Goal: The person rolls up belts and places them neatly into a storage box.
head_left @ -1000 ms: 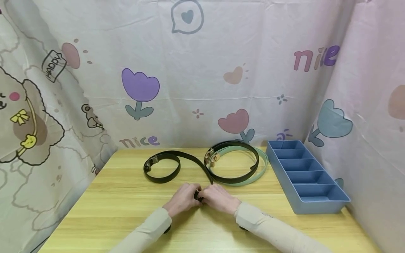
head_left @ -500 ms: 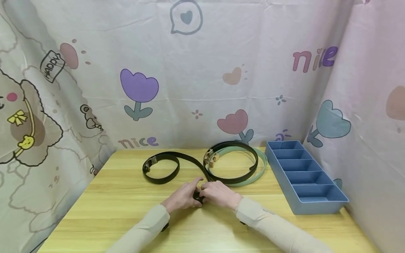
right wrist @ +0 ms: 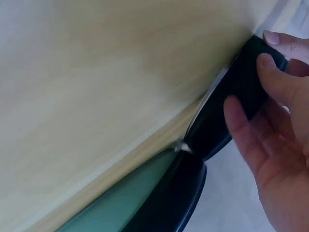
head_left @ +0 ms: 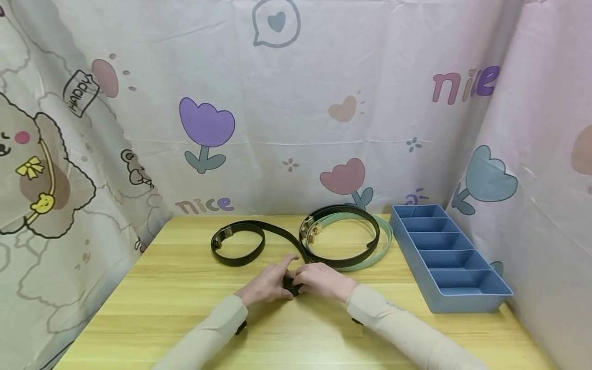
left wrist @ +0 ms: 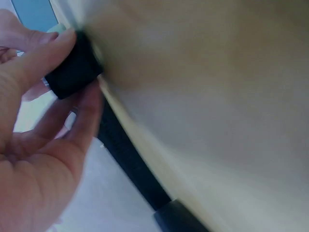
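Note:
In the head view, both hands meet near the middle of the table around a small rolled black belt end (head_left: pixel 291 286). My left hand (head_left: pixel 265 282) grips its left side between thumb and fingers, with the index finger raised. My right hand (head_left: pixel 324 280) pinches it from the right. From the hands a black strap runs back and left to a looped black belt (head_left: pixel 238 261) with a metal buckle (head_left: pixel 225 233). The left wrist view shows the dark roll (left wrist: pixel 75 72) between thumb and fingers. In the right wrist view, fingers hold a black strap (right wrist: pixel 227 106).
Behind the hands lie a coiled black belt (head_left: pixel 339 263) and a mint green belt (head_left: pixel 388 239), overlapping, with gold-toned buckles. A blue tray (head_left: pixel 423 280) with several compartments stands at the right of the wooden table (head_left: pixel 185 308). Printed curtains (head_left: pixel 277 103) hang around the table.
Both hands stay in nearly the same place with the belt end. The left index finger has lifted away, and the hands sit slightly farther forward. The other belts and the tray have not moved.

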A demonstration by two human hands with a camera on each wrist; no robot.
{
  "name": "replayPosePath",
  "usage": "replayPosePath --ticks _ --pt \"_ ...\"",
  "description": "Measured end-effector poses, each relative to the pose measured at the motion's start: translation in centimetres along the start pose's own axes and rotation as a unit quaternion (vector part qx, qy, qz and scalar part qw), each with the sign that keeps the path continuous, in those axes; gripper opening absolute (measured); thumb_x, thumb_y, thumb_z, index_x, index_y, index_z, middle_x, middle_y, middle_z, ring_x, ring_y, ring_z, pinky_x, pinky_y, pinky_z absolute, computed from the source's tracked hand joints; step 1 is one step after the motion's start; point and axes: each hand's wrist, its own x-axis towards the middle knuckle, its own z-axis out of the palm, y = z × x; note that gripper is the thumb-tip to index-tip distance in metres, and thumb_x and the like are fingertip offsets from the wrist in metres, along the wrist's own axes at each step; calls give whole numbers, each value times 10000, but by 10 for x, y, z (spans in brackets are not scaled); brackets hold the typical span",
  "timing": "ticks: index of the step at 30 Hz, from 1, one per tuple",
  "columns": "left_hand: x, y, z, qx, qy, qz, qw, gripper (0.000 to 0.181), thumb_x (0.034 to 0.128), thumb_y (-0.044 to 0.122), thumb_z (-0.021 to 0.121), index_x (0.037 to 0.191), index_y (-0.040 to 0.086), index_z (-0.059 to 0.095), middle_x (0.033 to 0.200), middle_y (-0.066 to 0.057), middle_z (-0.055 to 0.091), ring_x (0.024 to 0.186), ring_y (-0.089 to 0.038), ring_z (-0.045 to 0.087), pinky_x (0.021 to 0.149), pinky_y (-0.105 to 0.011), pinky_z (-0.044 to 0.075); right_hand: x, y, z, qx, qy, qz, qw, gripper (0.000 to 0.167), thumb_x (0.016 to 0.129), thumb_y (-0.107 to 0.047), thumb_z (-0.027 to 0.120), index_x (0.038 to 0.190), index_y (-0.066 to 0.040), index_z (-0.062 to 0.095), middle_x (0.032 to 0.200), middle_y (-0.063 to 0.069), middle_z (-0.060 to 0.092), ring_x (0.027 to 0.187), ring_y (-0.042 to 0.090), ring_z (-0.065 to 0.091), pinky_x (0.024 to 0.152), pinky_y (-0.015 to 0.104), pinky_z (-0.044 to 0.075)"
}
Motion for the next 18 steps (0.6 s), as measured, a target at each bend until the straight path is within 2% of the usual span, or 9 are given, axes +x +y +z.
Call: replayPosePath --ticks 4,7,9,11,15,18 --pt "-1 2 -1 90 152 -360 9992 827 679 264 893 1340 37 452 979 -67 736 872 -175 679 815 -340 549 5 -7 0 -449 38 205 9988 49 838 -320 748 858 -276 753 782 -107 666 651 19 571 572 170 459" --pt "-2 5 0 91 313 -449 9985 782 676 265 890 1304 41 481 956 -74 733 825 -176 679 760 -310 554 7 -10 0 -687 12 288 9972 54 848 -334 738 837 -282 747 760 -103 674 605 26 546 574 187 443" --pt "-2 6 1 99 369 -374 9986 793 681 228 892 1319 53 455 928 -54 736 821 -174 675 762 -319 549 6 -9 0 -684 25 220 9974 46 846 -319 741 861 -277 753 782 -95 687 624 32 568 608 202 462" --pt "-1 5 1 49 337 -276 9990 816 686 190 891 1342 59 424 923 -37 740 846 -174 678 801 -344 543 4 -5 0 -532 2 80 9986 94 842 -283 748 934 -271 760 849 -94 709 713 38 613 684 215 491" --pt "0 -1 -2 33 70 -74 9999 881 699 192 884 1403 86 366 995 -23 751 964 -196 679 920 -410 508 0 4 0 -49 -147 -167 9997 246 841 -206 754 1083 -246 743 978 -101 720 899 52 639 805 204 502" --pt "-1 -5 -5 12 -172 76 9998 939 702 183 879 1453 96 322 1058 -46 744 1020 -221 672 957 -430 494 2 6 0 -90 -197 -263 9994 212 847 -237 747 1057 -261 750 947 -120 718 865 48 634 775 198 501"
